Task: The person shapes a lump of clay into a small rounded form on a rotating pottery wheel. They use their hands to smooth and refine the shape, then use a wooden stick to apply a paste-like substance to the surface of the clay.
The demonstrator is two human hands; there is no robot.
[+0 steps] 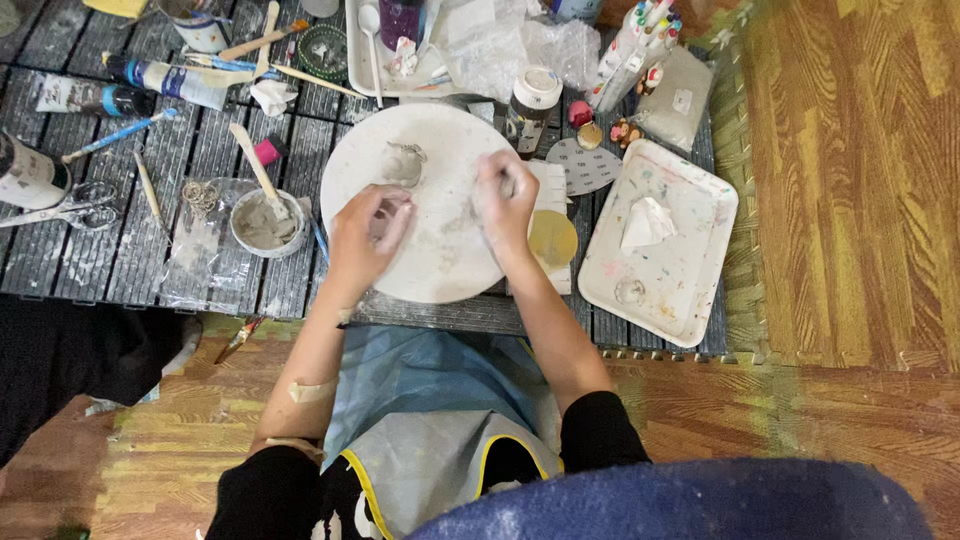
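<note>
Both hands (365,235) (503,200) — grasped clay indistinct

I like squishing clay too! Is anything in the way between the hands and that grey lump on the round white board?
Nothing visible. The clay lump lies on the round board, just beyond the left hand, with only bare, smeared board between. The right hand also has open board across to it.
</note>
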